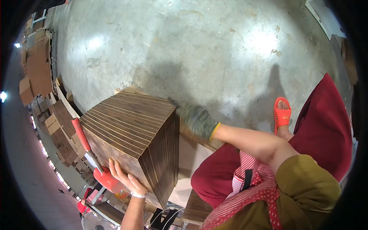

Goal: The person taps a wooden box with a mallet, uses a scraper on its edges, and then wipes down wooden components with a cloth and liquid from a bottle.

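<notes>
A block of thin dark-brown boards [134, 130], stacked on edge, stands in the middle on a pale sheet [193, 157]. My left hand [126, 178] is bare, with a bracelet at the wrist. It comes up from the lower edge and presses flat against the block's near lower face. My right hand [197, 119], in a grey-green glove with a yellow cuff, grips the block's far right upper corner. The block is held between the two hands.
A tool with a red handle [81, 133], a metal shaft and a red base leans just left of the block. Piles of brown boards and cartons [57, 122] line the left side. My foot in an orange sandal [282, 115] rests on the concrete floor [199, 50]. Another board stack [197, 209] lies low.
</notes>
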Demonstrator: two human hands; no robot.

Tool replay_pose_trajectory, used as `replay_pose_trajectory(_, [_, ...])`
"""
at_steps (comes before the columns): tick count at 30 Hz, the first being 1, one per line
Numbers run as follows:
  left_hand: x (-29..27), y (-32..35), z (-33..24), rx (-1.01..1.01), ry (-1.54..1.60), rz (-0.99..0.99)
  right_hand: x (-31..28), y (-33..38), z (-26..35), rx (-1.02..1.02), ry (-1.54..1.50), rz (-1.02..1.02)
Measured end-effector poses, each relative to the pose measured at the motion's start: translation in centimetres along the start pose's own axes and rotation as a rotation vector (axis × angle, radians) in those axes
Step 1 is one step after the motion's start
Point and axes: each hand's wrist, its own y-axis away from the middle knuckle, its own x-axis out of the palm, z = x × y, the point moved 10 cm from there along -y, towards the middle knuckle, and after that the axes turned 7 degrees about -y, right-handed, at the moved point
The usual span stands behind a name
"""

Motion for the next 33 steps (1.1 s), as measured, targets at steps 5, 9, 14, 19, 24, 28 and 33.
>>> replay_pose_trajectory(5, [0.1, -0.3, 0.1, 0.001, -0.001, -0.024, -2.5, -1.3, -1.5, 0.150, -0.061, -0.066])
replay_pose_trajectory(9, [0.1, -0.2, -0.1, -0.005, -0.003, -0.019, 0.2, -0.1, -3.1, 0.337, -0.183, 0.173])
replay_pose_trajectory(14, [0.0, -0.2, -0.3, -0.002, -0.006, -0.029, -0.4, -0.3, -2.0, 0.147, -0.126, -0.006])
replay_pose_trajectory(19, [-0.1, 0.1, -0.1, -0.005, 0.002, -0.041, 0.4, 0.4, -0.3, 0.348, -0.264, 0.099])
replay_pose_trajectory(24, [0.1, -0.6, -1.0, 0.018, 0.041, -0.033, 0.2, 0.0, -3.1, 0.188, 0.037, -0.054])
replay_pose_trajectory(28, [-0.3, -0.3, -0.6, 0.009, 0.045, -0.030, -0.5, 1.3, 7.9, -0.324, 0.303, -0.037])
replay_pose_trajectory(33, [0.0, -0.4, -0.5, 0.031, 0.054, -0.050, -1.9, -0.5, 3.3, 0.273, -0.174, -0.048])
